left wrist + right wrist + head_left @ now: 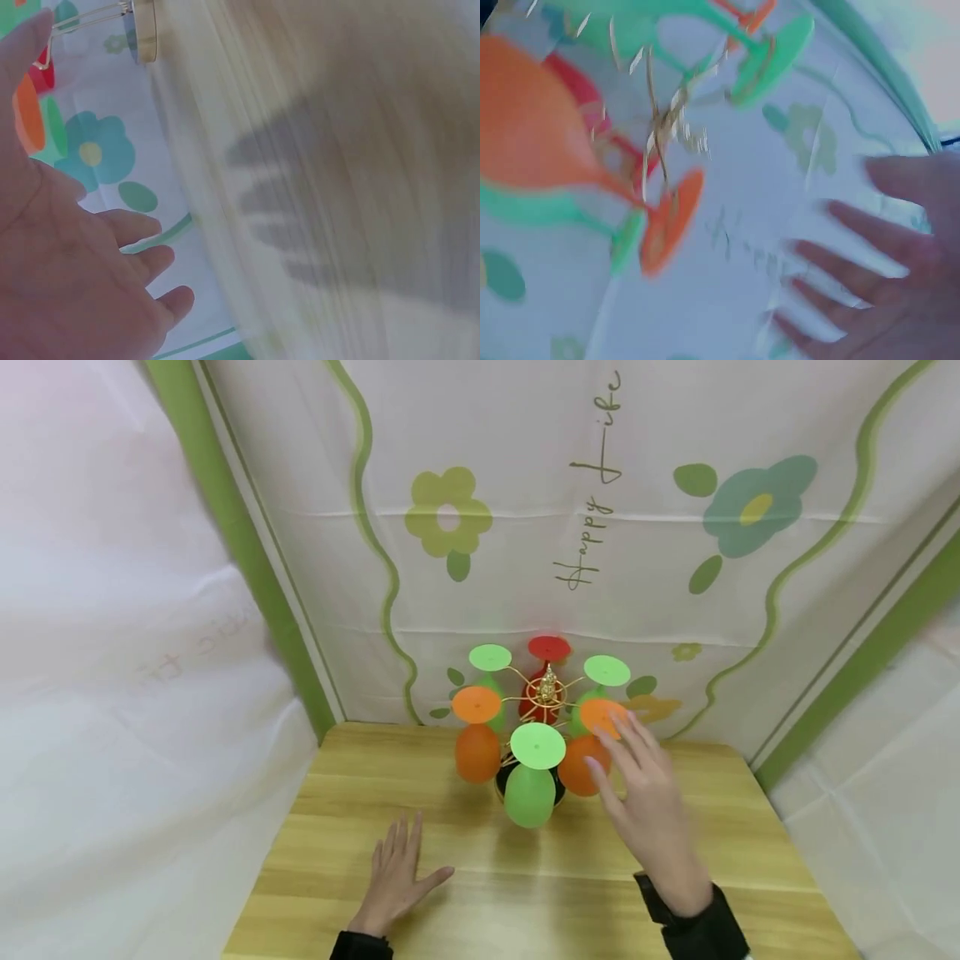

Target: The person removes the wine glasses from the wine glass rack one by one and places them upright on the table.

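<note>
Flowered cloth [517, 568] stands close behind the rack [548, 687] of coloured goblets [530, 797].

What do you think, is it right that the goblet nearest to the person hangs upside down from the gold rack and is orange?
Not quite: the nearest goblet is green, not orange, as the head view shows. It does hang upside down from the gold rack.

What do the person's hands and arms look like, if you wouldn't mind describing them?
The left hand and the right hand are bare and ungloved. A black left sleeve and a black right sleeve show at the wrists; a dark, flap-like piece juts from the right one's edge.
</note>
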Demonstrator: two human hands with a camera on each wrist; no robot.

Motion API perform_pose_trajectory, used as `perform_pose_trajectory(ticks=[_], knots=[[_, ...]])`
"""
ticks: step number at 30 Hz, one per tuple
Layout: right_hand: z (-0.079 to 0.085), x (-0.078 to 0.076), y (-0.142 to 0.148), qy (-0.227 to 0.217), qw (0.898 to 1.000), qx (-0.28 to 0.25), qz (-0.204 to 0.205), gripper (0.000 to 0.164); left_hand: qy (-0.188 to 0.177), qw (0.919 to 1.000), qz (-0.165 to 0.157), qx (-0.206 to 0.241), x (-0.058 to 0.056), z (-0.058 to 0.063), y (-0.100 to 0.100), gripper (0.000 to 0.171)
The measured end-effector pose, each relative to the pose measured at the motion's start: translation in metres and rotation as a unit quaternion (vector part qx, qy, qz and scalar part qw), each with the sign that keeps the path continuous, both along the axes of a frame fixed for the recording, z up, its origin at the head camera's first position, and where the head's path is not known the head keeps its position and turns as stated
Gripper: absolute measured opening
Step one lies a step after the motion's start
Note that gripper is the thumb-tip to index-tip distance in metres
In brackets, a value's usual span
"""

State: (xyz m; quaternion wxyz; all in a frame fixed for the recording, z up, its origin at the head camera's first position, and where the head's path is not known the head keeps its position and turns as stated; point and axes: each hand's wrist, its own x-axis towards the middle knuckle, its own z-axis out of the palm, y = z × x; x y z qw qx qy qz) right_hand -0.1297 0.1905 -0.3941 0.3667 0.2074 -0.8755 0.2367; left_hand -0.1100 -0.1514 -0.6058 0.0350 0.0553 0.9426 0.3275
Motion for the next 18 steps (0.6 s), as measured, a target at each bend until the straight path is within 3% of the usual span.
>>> perform_pose_trajectory(ticks=[3, 6, 13, 18], knots=[[-0.008, -0.013, -0.018, 0.025, 0.997, -0.011, 0.068, 0.051, -0.001, 0.9999, -0.010, -0.005, 0.004, 0.000, 0.002, 0.109], [-0.020, -0.024, -0.034, 0.026, 0.995, 0.017, 0.100, 0.054, -0.005, 0.9998, -0.017, -0.004, 0.009, -0.002, 0.001, 0.108], [-0.043, -0.032, -0.051, 0.026, 0.991, 0.086, 0.095, 0.054, -0.016, 0.9998, -0.014, 0.003, 0.012, -0.005, -0.003, 0.104], [-0.048, -0.034, -0.054, 0.030, 0.991, 0.100, 0.086, 0.051, -0.027, 0.9995, -0.017, 0.008, 0.011, -0.007, -0.007, 0.105]])
